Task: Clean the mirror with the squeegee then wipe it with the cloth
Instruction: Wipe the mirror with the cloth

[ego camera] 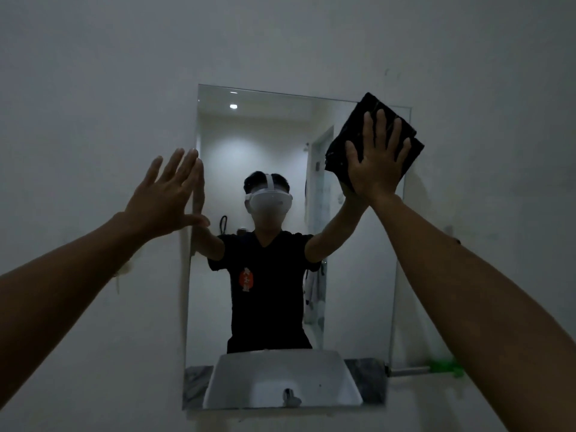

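Dim bathroom, pale wall, and the mirror hangs upright. Right hand, fingers spread, presses the dark cloth flat at its top-right corner. Unwiped glass stretches below and leftward. Left hand, open, braces the edge.
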